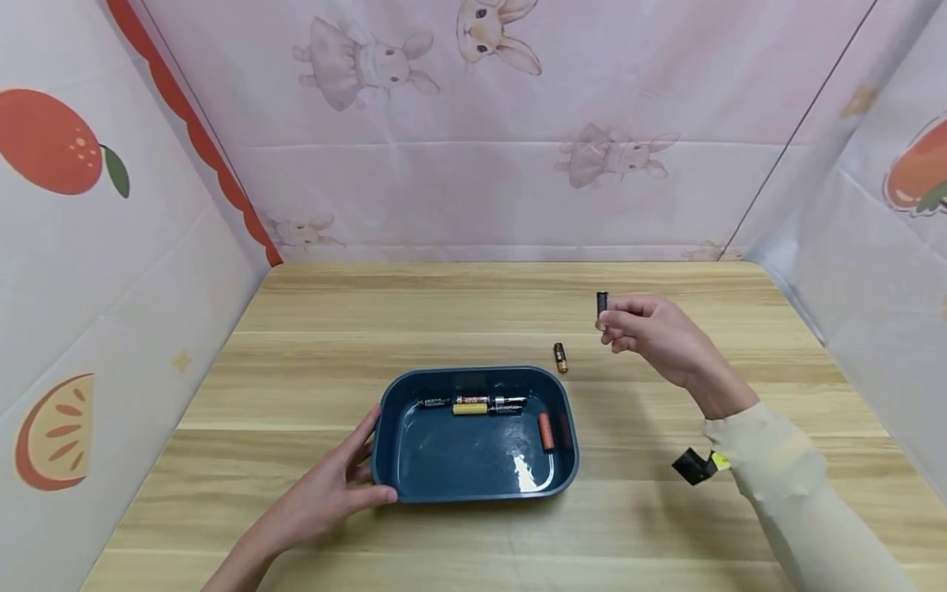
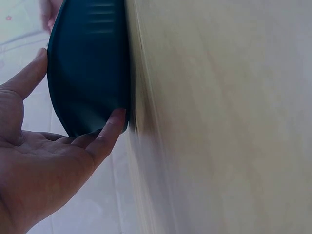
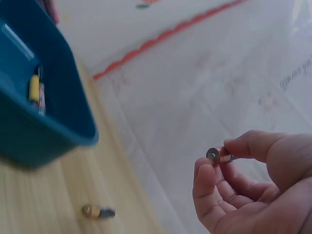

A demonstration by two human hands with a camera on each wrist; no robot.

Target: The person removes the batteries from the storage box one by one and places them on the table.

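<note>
Above the table, my right hand (image 1: 662, 341) pinches a black battery (image 1: 602, 302) between thumb and fingers. Its copper-coloured end (image 3: 217, 155) faces the camera in the right wrist view. My left hand (image 1: 325, 492) grips the left end of a dark blue plastic box (image 1: 444, 473), thumb near the front corner and fingers along its side. Inside the box, several dark batteries (image 1: 506, 404) and a yellow battery (image 1: 469, 409) lie near the back wall. An orange-red battery (image 1: 546, 432) leans or lies by the right wall; I cannot tell which.
A black-and-copper battery (image 1: 560, 358) lies on the wooden table (image 1: 311, 321) behind the box's right corner. A black piece with a yellow tab (image 1: 695, 466) sticks out by the right sleeve. Printed cloth walls (image 1: 473, 197) stand behind and beside the table.
</note>
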